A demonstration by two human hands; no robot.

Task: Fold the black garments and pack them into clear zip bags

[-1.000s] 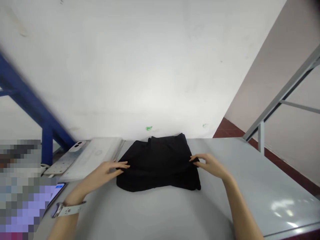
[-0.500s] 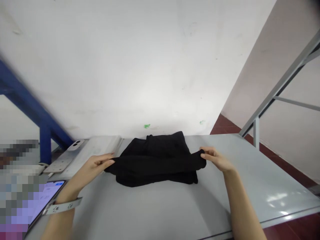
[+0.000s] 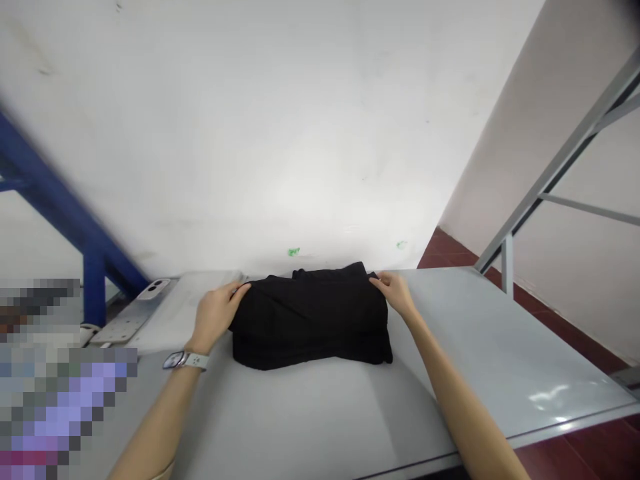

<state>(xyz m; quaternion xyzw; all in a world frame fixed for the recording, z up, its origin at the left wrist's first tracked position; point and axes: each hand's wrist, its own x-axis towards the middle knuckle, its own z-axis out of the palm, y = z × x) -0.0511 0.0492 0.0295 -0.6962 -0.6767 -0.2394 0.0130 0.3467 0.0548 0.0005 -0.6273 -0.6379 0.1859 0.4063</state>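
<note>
A black cloth garment (image 3: 310, 320) lies folded in layers on the grey table (image 3: 300, 413), close to the wall; its exact kind cannot be made out. My left hand (image 3: 216, 313) pinches the upper left corner of its top layer between thumb and fingers. At the upper right corner, my right hand (image 3: 393, 292) grips the same layer in a pinch. Between the two hands the layer's edge is stretched nearly straight, and it covers most of the fabric beneath. A watch (image 3: 185, 361) with a pale strap is on my left wrist.
Left of the garment lie a flat pale package (image 3: 187, 310) and a phone (image 3: 153, 289) near a white power strip (image 3: 117, 328). A blue metal frame (image 3: 75, 227) stands at the left, a grey one (image 3: 530, 200) at the right. The white wall (image 3: 300, 133) rises directly behind the table.
Both hands have moved away from me toward the wall and closer together, carrying the top layer's edge back over the garment. Its rolled band now lies spread out flatter.
</note>
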